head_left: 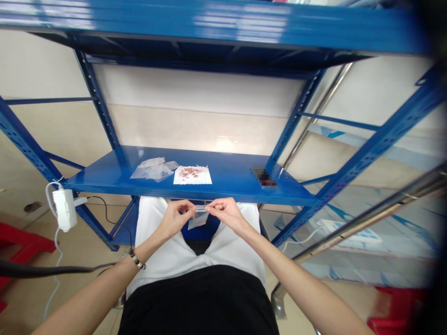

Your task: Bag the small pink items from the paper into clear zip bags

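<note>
Between my two hands, above my lap and just in front of the shelf edge, hangs a small clear plastic bag (198, 220). My left hand (179, 215) pinches the left end of its top edge. The right end of that edge is pinched by the fingers of my right hand (226, 213). What the bag holds, if anything, is too small to make out. On the blue shelf (230, 174) beyond lies a white sheet (206, 178) with small pink and brownish pieces (189, 173) on it. Left of the sheet is a loose pile of clear plastic bags (153, 169).
A dark, pixelated flat object (264, 177) lies at the shelf's right end. Overhead runs another blue shelf beam (157, 21), with blue uprights at both sides. A white power strip (65, 208) with cables hangs at the left. Red stools (24, 244) stand on the floor.
</note>
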{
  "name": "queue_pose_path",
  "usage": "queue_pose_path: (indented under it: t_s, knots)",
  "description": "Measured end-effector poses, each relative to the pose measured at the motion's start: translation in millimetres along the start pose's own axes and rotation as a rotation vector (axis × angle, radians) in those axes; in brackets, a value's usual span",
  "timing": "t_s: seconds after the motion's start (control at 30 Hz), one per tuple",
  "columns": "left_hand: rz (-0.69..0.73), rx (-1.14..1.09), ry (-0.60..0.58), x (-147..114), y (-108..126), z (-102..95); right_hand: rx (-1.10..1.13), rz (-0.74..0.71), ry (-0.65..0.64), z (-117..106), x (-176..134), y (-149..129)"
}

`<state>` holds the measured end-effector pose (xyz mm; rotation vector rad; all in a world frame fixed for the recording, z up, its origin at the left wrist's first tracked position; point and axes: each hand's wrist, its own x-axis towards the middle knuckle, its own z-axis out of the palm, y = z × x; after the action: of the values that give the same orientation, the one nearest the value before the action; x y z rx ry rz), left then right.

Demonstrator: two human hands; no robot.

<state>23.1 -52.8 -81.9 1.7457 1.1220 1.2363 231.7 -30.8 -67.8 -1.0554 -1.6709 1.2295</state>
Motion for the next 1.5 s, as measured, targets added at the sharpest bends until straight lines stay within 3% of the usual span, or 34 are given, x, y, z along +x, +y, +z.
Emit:
queue_pose_path:
  t_s: [0.33, 0.77, 0.87, 0.97, 1.1, 1.27, 1.5]
  knots:
    - [0.025, -0.003, -0.08, 0.3, 9.6, -10.2, 0.006, 0.014, 0.001, -13.5, -3.1, -6.9]
    - [0.03, -0.049, -0.083, -12.2, 17.3, -8.4, -0.039, -0.111, -0.034, -21.7, -13.9, -11.3]
    - [0.014, -0.098, -0.04, -10.8, 12.9, -13.3, -0.096, -0.139, 0.075, -36.6, -10.4, -9.8]
    - [-0.01, -0.169, -0.01, -9.5, 11.0, -17.2, -0.22, -0.282, 0.324, -57.8, -5.6, -11.0]
    - [-0.067, -0.227, -0.07, -15.3, 17.3, -9.8, -0.196, -0.405, 0.484, -76.8, 6.4, -12.7]
    - [-0.056, -0.151, -0.199, -29.5, 32.0, 6.4, -0.027, -0.2, 0.527, -86.8, 49.3, 0.3]
    - [-0.035, -0.01, -0.292, -37.5, 39.0, 15.1, -0.474, 0.067, 0.545, -117.6, 114.5, 22.0]
